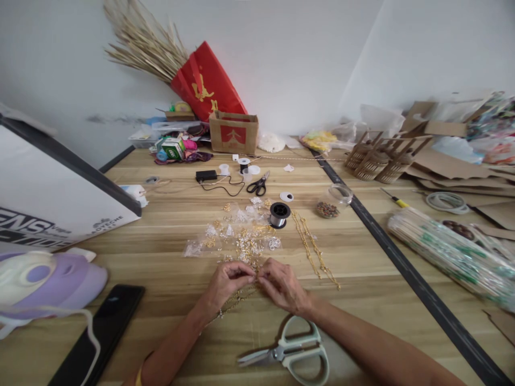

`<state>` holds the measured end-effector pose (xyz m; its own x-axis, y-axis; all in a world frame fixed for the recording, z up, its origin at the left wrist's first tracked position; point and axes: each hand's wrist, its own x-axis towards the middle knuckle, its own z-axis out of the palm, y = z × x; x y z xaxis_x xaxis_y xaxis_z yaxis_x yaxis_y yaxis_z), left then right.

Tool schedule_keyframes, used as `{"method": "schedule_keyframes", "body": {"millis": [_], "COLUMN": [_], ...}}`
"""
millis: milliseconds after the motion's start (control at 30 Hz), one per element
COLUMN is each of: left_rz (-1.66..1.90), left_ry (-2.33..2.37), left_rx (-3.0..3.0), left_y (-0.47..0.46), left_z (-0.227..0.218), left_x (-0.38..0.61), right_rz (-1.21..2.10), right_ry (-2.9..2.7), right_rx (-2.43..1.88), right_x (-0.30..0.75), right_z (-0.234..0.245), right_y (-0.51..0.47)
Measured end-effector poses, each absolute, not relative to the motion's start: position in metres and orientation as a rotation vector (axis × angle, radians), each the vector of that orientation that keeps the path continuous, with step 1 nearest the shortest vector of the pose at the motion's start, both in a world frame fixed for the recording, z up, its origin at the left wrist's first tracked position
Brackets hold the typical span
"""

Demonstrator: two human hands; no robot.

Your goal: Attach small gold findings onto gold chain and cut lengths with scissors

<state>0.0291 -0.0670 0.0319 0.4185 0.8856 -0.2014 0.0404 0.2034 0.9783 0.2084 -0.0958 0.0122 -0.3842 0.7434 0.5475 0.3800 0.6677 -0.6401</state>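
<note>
My left hand (pixel 230 283) and my right hand (pixel 282 285) meet fingertip to fingertip above the wooden table. The left thumb and index finger pinch at one end of a thin gold chain (pixel 237 298), which trails below that hand toward the wrist. The right fingers are pressed together close by; what they hold is too small to make out. Just beyond the fingertips lies a spread of small gold and clear beads (pixel 247 244) with little plastic bags. To the right of the hands rests a longer gold beaded chain (pixel 311 246).
Large pale-green-handled scissors (pixel 300 351) lie near my right forearm. A wire spool (pixel 279 215), black scissors (pixel 258 184) and a clear jar of brown beads (pixel 332 203) stand farther back. A black phone (pixel 100 332) lies left; wrapped sticks (pixel 446 252) are at right.
</note>
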Motion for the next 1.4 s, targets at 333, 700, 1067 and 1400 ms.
{"method": "schedule_keyframes", "body": {"millis": [333, 700, 1067, 1400], "left_rz": [0.747, 0.751, 0.759, 0.739], "left_ry": [0.967, 0.975, 0.958, 0.967], "left_rx": [1.202, 1.207, 1.185, 1.205], "left_y": [-0.0669, -0.0659, -0.0667, -0.0665], "left_z": [0.0321, 0.0295, 0.0317, 0.0324], "left_x": [0.0302, 0.0276, 0.0289, 0.0285], "right_rz": [0.527, 0.564, 0.576, 0.560], "right_ry": [-2.013, -2.012, -2.007, -2.010], "right_rx": [-0.865, -0.855, -0.875, -0.892], "right_x": [0.2079, 0.2084, 0.2087, 0.2089], "right_z": [0.0162, 0.0167, 0.0164, 0.0128], "right_y": [-0.0959, -0.0971, -0.0974, -0.0969]}}
